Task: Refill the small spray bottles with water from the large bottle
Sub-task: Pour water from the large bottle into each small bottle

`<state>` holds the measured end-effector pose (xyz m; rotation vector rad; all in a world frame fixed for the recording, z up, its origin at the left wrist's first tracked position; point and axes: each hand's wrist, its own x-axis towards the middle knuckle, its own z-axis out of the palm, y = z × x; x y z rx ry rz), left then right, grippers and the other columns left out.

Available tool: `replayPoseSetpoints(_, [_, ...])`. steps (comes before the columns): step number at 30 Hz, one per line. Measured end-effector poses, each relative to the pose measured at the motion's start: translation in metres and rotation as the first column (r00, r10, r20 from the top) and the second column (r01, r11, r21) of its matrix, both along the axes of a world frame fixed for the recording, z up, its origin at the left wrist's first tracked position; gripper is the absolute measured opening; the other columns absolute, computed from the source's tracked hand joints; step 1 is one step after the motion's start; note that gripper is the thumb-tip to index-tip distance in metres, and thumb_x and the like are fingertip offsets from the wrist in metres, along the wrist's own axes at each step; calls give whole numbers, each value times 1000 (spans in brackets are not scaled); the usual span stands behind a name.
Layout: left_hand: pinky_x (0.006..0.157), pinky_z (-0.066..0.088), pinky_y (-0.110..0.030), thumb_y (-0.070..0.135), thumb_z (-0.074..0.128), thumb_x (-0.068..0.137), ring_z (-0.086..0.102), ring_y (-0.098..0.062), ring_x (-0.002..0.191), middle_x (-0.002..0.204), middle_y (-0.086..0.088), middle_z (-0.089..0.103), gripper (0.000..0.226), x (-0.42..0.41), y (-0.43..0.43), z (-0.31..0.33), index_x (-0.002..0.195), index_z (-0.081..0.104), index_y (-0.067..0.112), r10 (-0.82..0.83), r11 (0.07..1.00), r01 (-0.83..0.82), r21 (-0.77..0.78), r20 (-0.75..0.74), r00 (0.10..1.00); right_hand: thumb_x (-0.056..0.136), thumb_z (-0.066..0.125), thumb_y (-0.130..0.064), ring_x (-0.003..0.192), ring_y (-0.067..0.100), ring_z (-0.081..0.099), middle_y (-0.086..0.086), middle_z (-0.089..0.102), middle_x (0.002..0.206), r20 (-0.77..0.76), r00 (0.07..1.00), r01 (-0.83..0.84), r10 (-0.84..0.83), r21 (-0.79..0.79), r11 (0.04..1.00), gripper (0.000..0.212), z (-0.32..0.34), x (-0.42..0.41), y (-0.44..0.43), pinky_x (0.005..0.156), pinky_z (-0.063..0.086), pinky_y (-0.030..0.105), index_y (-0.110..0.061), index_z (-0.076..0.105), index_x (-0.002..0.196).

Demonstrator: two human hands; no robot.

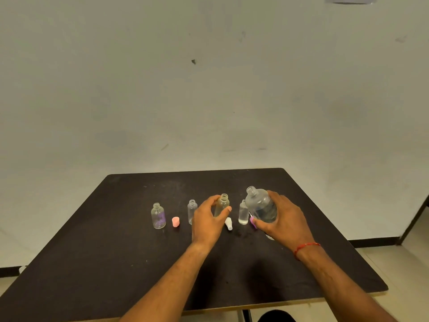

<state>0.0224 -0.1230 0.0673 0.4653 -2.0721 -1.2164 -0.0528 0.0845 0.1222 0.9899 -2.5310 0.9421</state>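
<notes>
While the left hand (209, 219) curls thumb and fingers round the small yellowish clear plastic bottle (221, 205), uncapped at the middle of the black table (116, 252), the right hand (285, 219) grips the large clear water bottle (262, 206) just beside it, its neck open too. Best to bring lip over neck, tilt slowly and keep the small one steady.
</notes>
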Motion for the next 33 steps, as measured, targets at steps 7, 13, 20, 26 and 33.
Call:
replayPoseSetpoints(7, [83,45,-2,42,80,85,61,10,106,117,17,68,42,23,6,4,124,68,34,-59,998,58,-31,-35,998,72,72,-60,105,13,56,-7,57,114,-145,989,58,-26,217,975,75,13,9,-5,97,42,39,-39,41,137])
replayPoseSetpoints(13, [80,45,-1,45,79,85,55,19,106,110,25,63,39,33,7,11,120,64,43,-80,994,77,-72,-41,996,75,70,-61,111,15,51,-5,53,119,-198,980,83,-18,321,944,77,21,11,-9,99,39,39,-40,36,142])
replayPoseSetpoints(20, [91,56,-22,45,79,85,63,-6,110,118,14,67,47,40,2,13,129,67,32,-82,989,79,-121,-23,996,76,70,-60,113,14,49,-6,51,121,-237,971,102,-13,367,925,78,25,12,-11,101,37,41,-42,34,142])
replayPoseSetpoints(26, [90,57,-29,47,79,85,64,-4,105,112,15,68,44,47,1,15,126,69,34,-68,982,66,-174,-3,998,75,70,-60,114,14,47,-6,49,122,-270,963,113,3,413,904,80,30,12,-11,100,35,43,-43,31,143])
replayPoseSetpoints(33, [91,57,-30,46,78,86,63,-6,105,114,13,68,45,50,0,20,127,69,31,-74,980,75,-187,14,997,74,70,-64,112,14,45,-6,47,119,-340,940,131,34,450,884,83,42,13,-12,98,36,44,-43,30,144])
